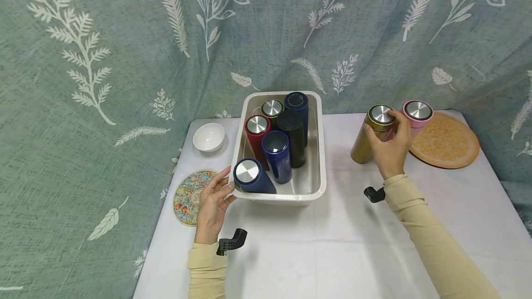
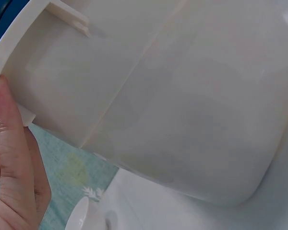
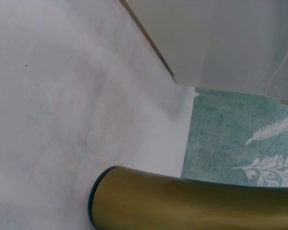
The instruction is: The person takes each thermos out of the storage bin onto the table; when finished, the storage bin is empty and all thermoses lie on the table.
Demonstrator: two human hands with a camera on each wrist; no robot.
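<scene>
My right hand (image 1: 390,146) grips a gold thermos flask (image 1: 363,144) near its steel-topped lid, thumb on one side and fingers on the other. In the right wrist view the flask's lower body (image 3: 192,203) shows, but the hand does not. A pink thermos flask (image 1: 417,113) stands just behind that hand, partly hidden. My left hand (image 1: 214,202) holds the front left corner of a white plastic bin (image 1: 320,151); its thumb (image 2: 9,124) lies against the bin's outer side. Several flasks are in the bin, among them a red one (image 1: 257,144), a black one (image 1: 297,144) and a leaning dark blue one (image 1: 259,181).
A small white bowl (image 1: 209,137) sits left of the bin, with a round patterned mat (image 1: 187,202) in front of it. At the right lies a round orange-brown board (image 1: 449,146). A green leaf-print cloth (image 1: 270,26) hangs behind the white-covered table (image 1: 299,253).
</scene>
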